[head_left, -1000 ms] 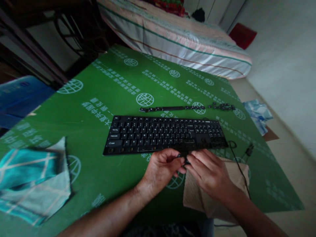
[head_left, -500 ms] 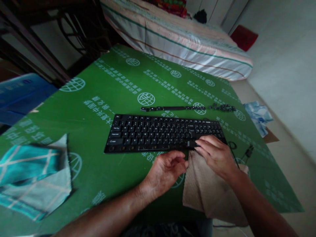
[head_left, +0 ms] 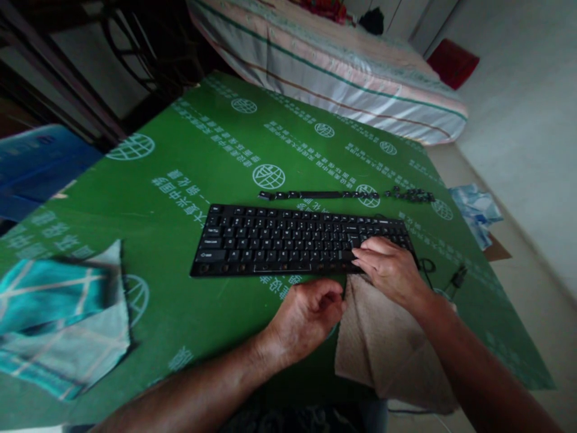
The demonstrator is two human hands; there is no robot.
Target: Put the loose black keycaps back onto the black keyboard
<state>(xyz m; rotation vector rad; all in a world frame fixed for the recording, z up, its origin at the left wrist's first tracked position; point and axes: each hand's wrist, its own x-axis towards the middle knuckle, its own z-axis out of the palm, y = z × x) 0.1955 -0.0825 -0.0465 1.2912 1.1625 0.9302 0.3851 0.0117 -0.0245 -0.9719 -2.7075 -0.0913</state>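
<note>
A black keyboard (head_left: 270, 245) lies on the green table, its bottom row bare of keycaps. My right hand (head_left: 390, 267) is over its lower right part, fingers together, with the fingertips on a wide black keycap (head_left: 346, 255) at the end of the lowest lettered row. Just in front of the keyboard, my left hand (head_left: 311, 316) is curled, thumb and fingers closed; what they hold, if anything, is hidden. A brown cloth (head_left: 392, 349) lies beneath my right wrist, its edge against my left fingers. Behind the keyboard runs a row of loose keycaps, including a long space bar (head_left: 321, 195).
Several small loose keycaps (head_left: 410, 193) lie in a pile at the back right. A coiled cable with a plug (head_left: 458, 276) rests right of the keyboard. At the left is a folded teal checked cloth (head_left: 58, 300). Beyond the green table (head_left: 193, 162) stands a bed (head_left: 342, 78).
My right hand has moved slightly up, bringing the wide keycap from over the bare bottom row to the row above. My left hand stays curled in nearly the same place.
</note>
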